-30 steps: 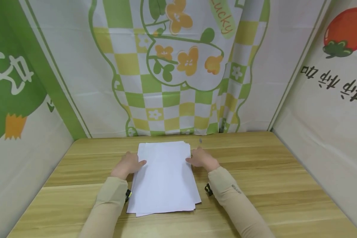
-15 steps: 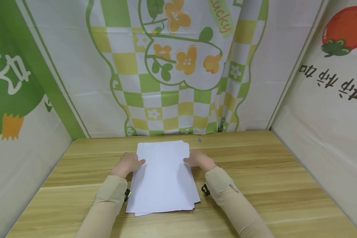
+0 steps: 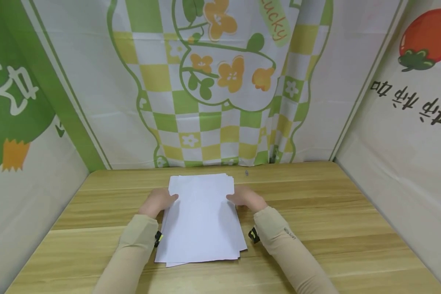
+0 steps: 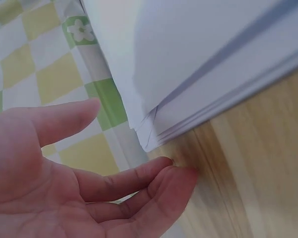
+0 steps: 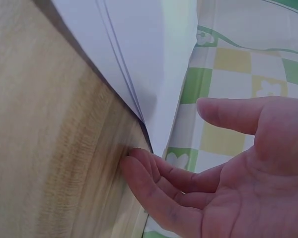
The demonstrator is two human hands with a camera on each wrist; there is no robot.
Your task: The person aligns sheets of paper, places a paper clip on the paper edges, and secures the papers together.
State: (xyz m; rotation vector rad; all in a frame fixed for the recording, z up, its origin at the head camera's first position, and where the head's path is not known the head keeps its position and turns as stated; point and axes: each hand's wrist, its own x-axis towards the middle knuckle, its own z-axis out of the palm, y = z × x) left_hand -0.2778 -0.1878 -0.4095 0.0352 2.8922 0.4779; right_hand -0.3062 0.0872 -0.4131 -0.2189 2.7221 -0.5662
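Observation:
A loose stack of white paper (image 3: 202,228) lies on the table, its sheets unevenly lined up with corners sticking out at the near end. My left hand (image 3: 159,201) is at the stack's left edge, its thumb reaching toward the sheets. In the left wrist view, the bent fingers (image 4: 159,198) come down at the wood by the paper's corner, and a gap shows between thumb and sheets. On the opposite edge is my right hand (image 3: 247,197). Its fingertips (image 5: 134,161) are at the table beside the paper, the thumb apart from the sheets in the right wrist view.
The wooden table (image 3: 353,228) extends to both sides of the paper. A small grey object (image 3: 246,173) lies near its back edge. Behind hangs a green-and-yellow checked curtain (image 3: 213,134), with printed fabric walls (image 3: 400,163) at the sides.
The right hand has come slightly inward against the paper's right edge. The left hand's thumb has shifted a little. The stack stays in place.

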